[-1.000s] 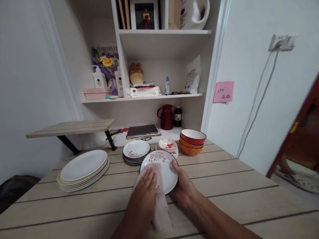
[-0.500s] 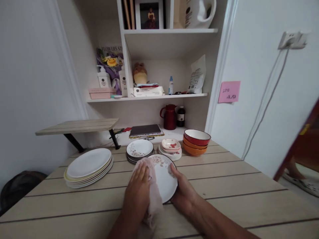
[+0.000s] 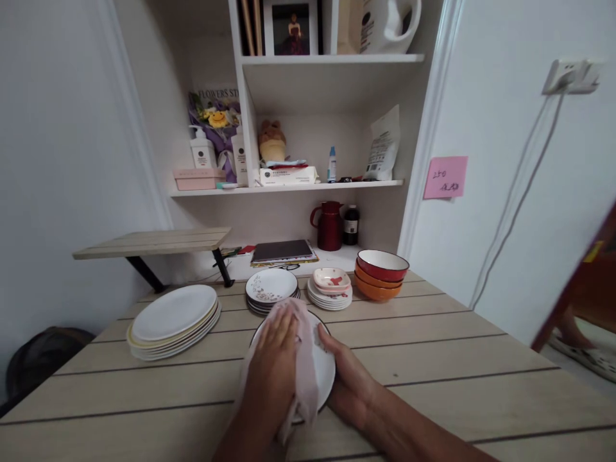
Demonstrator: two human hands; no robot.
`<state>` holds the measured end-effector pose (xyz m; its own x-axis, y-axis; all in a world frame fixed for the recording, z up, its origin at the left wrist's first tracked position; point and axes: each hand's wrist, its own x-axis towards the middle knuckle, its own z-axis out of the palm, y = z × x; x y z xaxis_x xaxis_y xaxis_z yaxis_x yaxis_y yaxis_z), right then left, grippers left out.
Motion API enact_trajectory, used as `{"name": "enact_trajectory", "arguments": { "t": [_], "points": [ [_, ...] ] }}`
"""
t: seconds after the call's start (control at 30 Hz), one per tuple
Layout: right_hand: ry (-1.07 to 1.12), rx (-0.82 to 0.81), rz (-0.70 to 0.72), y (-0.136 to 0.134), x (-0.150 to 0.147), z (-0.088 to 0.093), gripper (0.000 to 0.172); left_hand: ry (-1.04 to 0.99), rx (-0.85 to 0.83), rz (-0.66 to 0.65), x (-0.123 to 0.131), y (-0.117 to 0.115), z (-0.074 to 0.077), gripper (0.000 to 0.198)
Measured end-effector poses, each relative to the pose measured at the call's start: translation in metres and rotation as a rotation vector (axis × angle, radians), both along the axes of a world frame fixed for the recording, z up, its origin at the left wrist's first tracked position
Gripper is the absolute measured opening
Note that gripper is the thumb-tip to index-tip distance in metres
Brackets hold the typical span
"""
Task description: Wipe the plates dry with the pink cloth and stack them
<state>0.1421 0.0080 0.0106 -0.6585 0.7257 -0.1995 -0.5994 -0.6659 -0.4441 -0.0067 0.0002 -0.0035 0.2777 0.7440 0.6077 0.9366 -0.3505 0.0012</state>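
Recorded were one left hand [image 3: 275, 351], one right hand [image 3: 353, 382], one pink cloth [image 3: 307, 369] and one held plate [image 3: 326, 369]. Plate stacks [image 3: 176, 313] numbered three, their layers too close to count surely. Bowls [image 3: 380, 275] numbered three: one red, two orange. There were also one red jug [image 3: 330, 227], one dark bottle [image 3: 351, 226] and one pink note [image 3: 445, 177].

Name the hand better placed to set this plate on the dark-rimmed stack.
Right, most likely: the right hand grips the plate at its edge, thumb on top, while the left hand lies flat over a pink cloth.
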Motion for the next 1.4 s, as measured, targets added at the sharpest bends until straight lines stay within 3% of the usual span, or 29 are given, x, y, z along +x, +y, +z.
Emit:
{"name": "enact_trajectory", "arguments": {
  "t": [0.1,0.27,0.37,0.47,0.6,0.7,0.77,0.93,1.1,1.23,1.3,1.4],
  "points": [
    [-0.065,-0.021,-0.067,0.008,0.006,0.0,0.056,-0.001,0.049,0.087,-0.015,0.006,-0.012,0.046],
    [-0.112,-0.066,-0.245,0.025,0.025,0.011,0.055,-0.045,-0.019,-0.138,-0.002,0.002,-0.026,0.05],
    [-0.061,-0.063,-0.208,0.024,0.027,0.016,0.056,-0.045,-0.069,-0.284,0.016,-0.007,-0.02,0.053],
    [-0.043,-0.065,-0.098,0.013,0.018,0.013,0.056,-0.048,-0.099,-0.338,0.022,-0.012,-0.006,0.056],
    [-0.01,0.002,-0.018,0.0,0.002,0.003,0.051,-0.095,-0.082,-0.183,0.003,-0.005,0.008,0.053],
    [-0.044,0.004,-0.016,0.004,0.002,-0.002,0.055,-0.085,-0.073,-0.031,-0.015,0.002,0.007,0.046],
    [-0.096,-0.025,-0.063,0.011,0.008,-0.001,0.058,-0.071,-0.099,-0.006,-0.02,0.004,0.001,0.044],
    [-0.098,-0.056,-0.219,0.029,0.028,0.011,0.056,-0.066,-0.128,-0.181,0.0,-0.008,-0.006,0.043],
    [-0.084,0.001,-0.092,0.02,0.024,0.012,0.06,-0.053,-0.139,-0.399,0.019,-0.019,0.006,0.048],
    [-0.087,0.051,-0.03,0.007,0.007,0.003,0.052,-0.1,-0.098,-0.253,0.006,-0.007,0.008,0.051],
    [-0.077,0.053,-0.042,0.004,0.001,0.0,0.048,-0.113,-0.048,-0.13,-0.007,0.002,0.003,0.048],
    [-0.135,0.005,-0.077,0.006,0.003,0.001,0.05,-0.06,0.0,-0.046,-0.021,0.01,-0.008,0.044]
  ]
}}
